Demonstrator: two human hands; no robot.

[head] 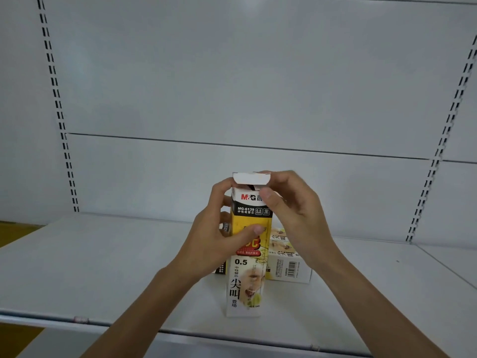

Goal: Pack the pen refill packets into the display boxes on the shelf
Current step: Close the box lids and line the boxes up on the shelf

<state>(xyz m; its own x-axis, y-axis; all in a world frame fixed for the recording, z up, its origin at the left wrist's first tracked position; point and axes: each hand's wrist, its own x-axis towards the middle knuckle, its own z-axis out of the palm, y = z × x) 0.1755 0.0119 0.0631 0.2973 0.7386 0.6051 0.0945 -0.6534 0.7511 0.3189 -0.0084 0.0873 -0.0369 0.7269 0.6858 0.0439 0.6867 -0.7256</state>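
A tall yellow, black and white gel refill box [246,282] stands upright near the front of the white shelf [103,267]. Its white top flap [251,178] is lifted open. My left hand [219,236] grips the box's upper half, thumb across the front face. My right hand [289,210] pinches the top flap at the box's upper right corner. Behind it lie a similar box [289,264] on its side and part of another box [221,268] at the left, mostly hidden.
The white back panel [258,86] rises behind the shelf, with slotted uprights at the left [55,99] and right [444,140]. Bare shelf surface extends to both sides of the boxes. A yellowish floor [15,233] shows at the far left.
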